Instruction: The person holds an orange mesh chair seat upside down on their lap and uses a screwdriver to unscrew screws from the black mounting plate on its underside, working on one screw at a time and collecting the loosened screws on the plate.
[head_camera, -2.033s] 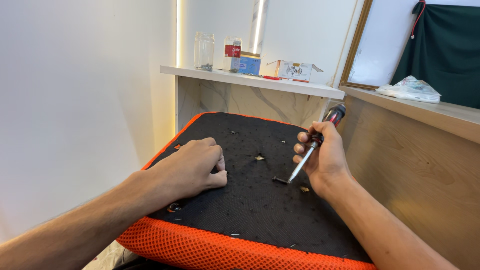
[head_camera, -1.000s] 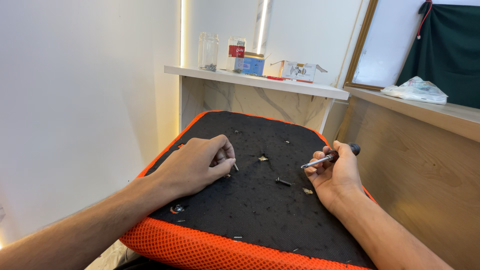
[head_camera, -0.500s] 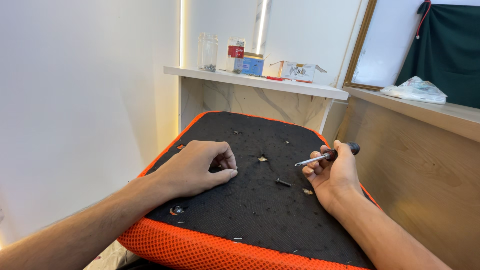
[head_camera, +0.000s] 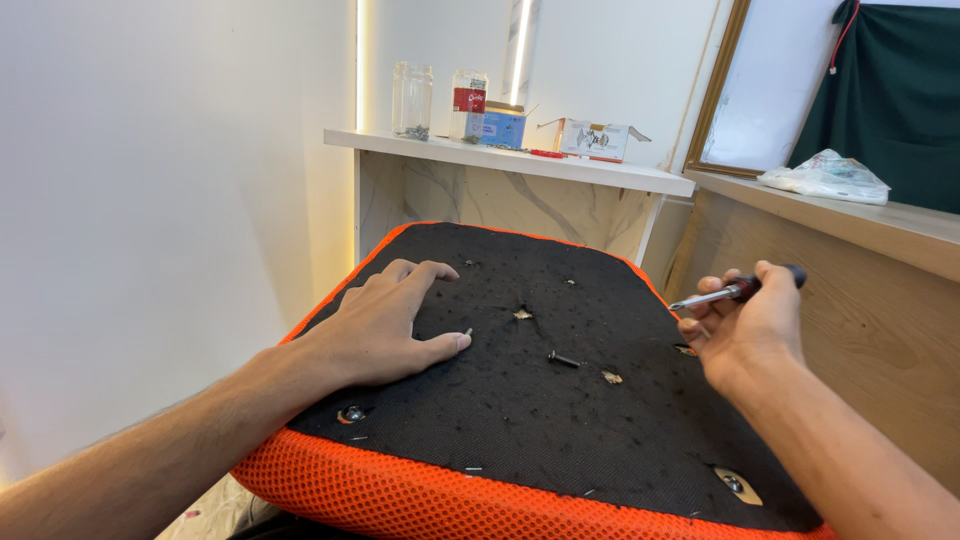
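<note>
- The left hand (head_camera: 385, 325) lies flat, palm down, in the centre-left of the frame on the black fabric underside of an upturned seat cushion (head_camera: 560, 420) with an orange mesh edge. Its fingers are spread and its grip is apart, holding nothing.
- The thumb tip sits just beside a small pale screw (head_camera: 467, 332) that stands up from the fabric; whether the two touch is hard to tell.
- The right hand (head_camera: 745, 325), at the centre-right of the frame, has its grip clamped on a screwdriver (head_camera: 735, 291). The dark handle is in the fingers and the metal shaft points left, held level above the cushion's right edge and not touching it.
- A dark loose screw (head_camera: 563, 359) lies on its side between the two hands, near the middle of the cushion. Small torn holes show around it.
- Along the top of the frame, a white shelf (head_camera: 500, 157) carries glass jars (head_camera: 412, 100) and small boxes (head_camera: 597, 138).
- Risk: the loose screw could roll off the sloping fabric if the cushion gets nudged.
- Risk: the standing screw looks barely seated, so a brush of the thumb could tip it over.
- Risk: the screwdriver tip hangs close to the cushion, and a slip could snag the fabric or jab the flat hand.
</note>
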